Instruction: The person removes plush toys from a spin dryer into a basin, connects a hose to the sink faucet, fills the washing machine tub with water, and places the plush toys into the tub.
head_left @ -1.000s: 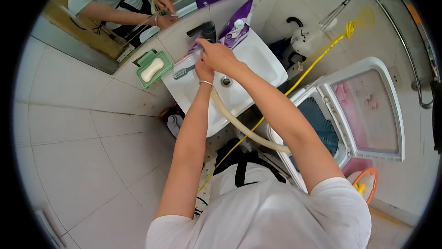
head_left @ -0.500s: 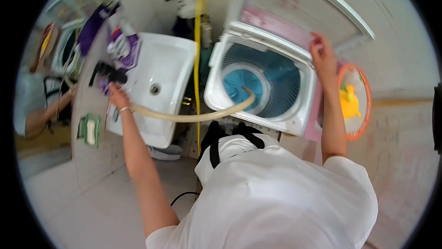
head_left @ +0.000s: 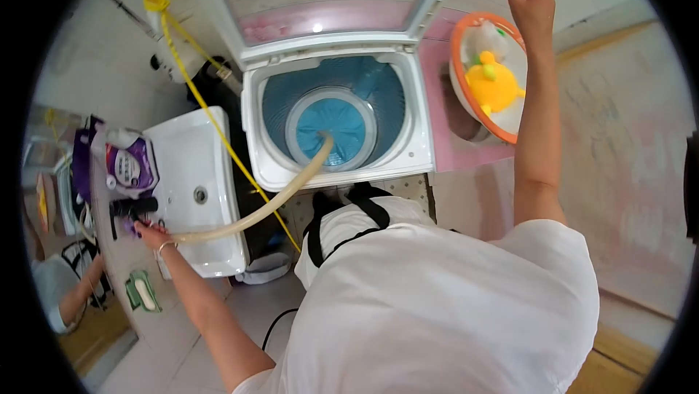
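Observation:
At the left, my left hand (head_left: pixel 151 236) is closed around the end of a pale hose (head_left: pixel 244 223), right beside the black faucet (head_left: pixel 135 207). From there the hose crosses the front of the white sink (head_left: pixel 231 245) and bends down into the blue tub of a washing machine (head_left: pixel 338 176), its lid (head_left: pixel 331 48) raised. My right hand (head_left: pixel 533 2) is lifted at the upper right near the wall, fingers bent and thumb apart, holding nothing. Below and left of it is an orange-rimmed basin (head_left: pixel 456 43) with a yellow toy-like item (head_left: pixel 489 88) inside.
A purple-labelled bottle (head_left: pixel 131 168) stands behind the faucet. A soap bar (head_left: pixel 145 294) lies in a green dish below it. A yellow cord (head_left: pixel 207 111) hangs between sink and washer. A mirror (head_left: pixel 54 248) is at far left, and a pink surface (head_left: pixel 470 157) supports the basin.
My right hand has left the spot by the lid's edge and risen past the basin. The view has turned and shifted right; my left hand stays at the faucet with the hose.

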